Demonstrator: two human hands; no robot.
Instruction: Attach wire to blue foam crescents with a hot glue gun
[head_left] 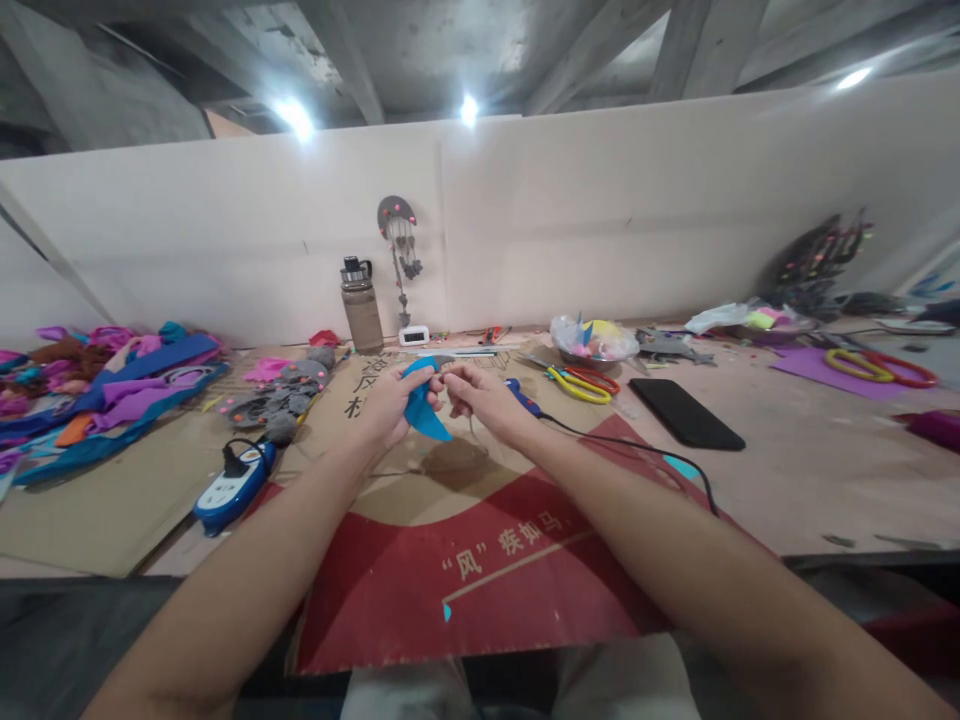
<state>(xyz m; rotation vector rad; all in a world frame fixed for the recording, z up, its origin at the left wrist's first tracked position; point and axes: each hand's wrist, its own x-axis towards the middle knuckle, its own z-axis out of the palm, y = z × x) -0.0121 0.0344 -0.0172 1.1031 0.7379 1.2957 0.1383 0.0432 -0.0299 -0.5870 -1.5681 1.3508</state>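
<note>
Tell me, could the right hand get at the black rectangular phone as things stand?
Probably yes. The right hand is pinched beside a bright blue curved piece; a blue tool and its thin black cord lie toward the phone, but look low enough to pass over, and the phone is uncovered.

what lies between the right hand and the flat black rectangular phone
The head view shows a blue handheld tool, its black cord and, farther back, yellow-and-red-handled scissors.
</note>
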